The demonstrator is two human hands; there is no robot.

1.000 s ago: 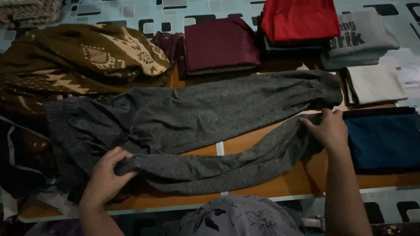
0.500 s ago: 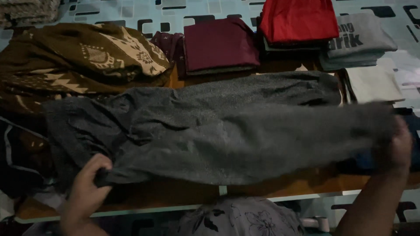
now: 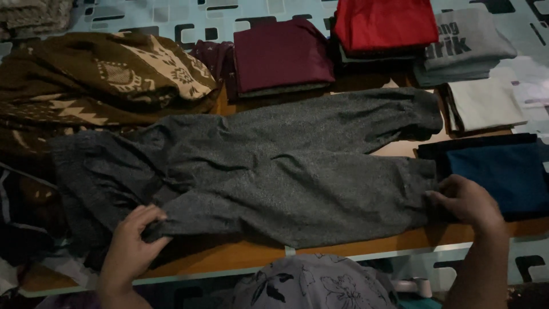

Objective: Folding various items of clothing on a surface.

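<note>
You have 2 hands in view: left hand (image 3: 130,247) and right hand (image 3: 466,200), both gripping 1 pair of grey sweatpants (image 3: 257,171) with 2 legs laid out. Folded items behind it: 1 maroon garment (image 3: 283,54), 1 red garment (image 3: 384,23), 1 grey printed shirt (image 3: 469,40), 1 cream garment (image 3: 486,105), 1 dark blue garment (image 3: 503,174). Unfolded: 1 brown patterned cloth (image 3: 91,80). All on 1 wooden table (image 3: 240,257).

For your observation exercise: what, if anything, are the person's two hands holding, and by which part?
Both grip the grey trousers: the left hand pinches the near leg's edge by the crotch, the right hand holds that leg's cuff.
</note>
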